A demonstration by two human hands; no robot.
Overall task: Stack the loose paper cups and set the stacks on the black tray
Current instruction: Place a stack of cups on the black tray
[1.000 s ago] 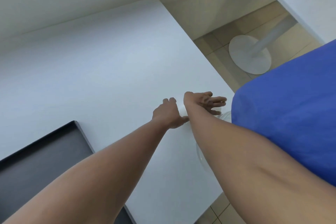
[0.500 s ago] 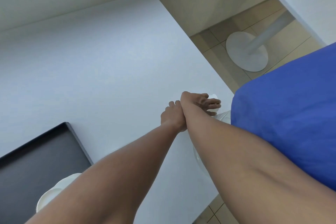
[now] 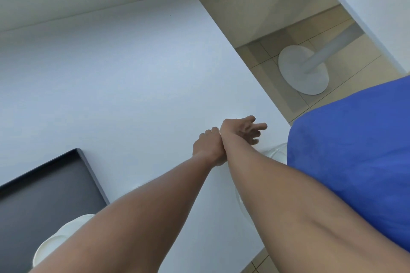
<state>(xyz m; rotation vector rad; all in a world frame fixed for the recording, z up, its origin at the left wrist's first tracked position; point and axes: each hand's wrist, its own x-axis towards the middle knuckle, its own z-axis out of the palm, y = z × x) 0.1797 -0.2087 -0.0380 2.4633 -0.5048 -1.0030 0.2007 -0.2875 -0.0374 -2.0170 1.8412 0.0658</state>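
Only one white paper cup stack [image 3: 57, 239] is clearly showing, and it sits on the flat black rectangular tray [image 3: 44, 188] at the lower left, half hidden under the left forearm. Looks like smooth round white rims nested together, can't count how many cups. There are also a couple of pale curved edges [image 3: 274, 150] peeking out beside the right arm near the counter's right edge, probably cups, but too hidden to say.

Two bare hands, both out over the smooth white counter [image 3: 122, 84] near that right edge. The left hand [image 3: 208, 147] is pressed right against the right wrist, knuckles up, its fingers curled under and out of sight, so I can't tell if it's holding anything. The right hand [image 3: 243, 129] has its fingers [image 3: 260, 127] spread and loosely bent, nothing visible in them.

Further out: a blue fabric sleeve [image 3: 355, 162] filling the right side, beige floor tiles [image 3: 261, 51], one round white pedestal base [image 3: 302, 71] with a sloping pole, and a second white tabletop [image 3: 366, 6] in the top right corner.
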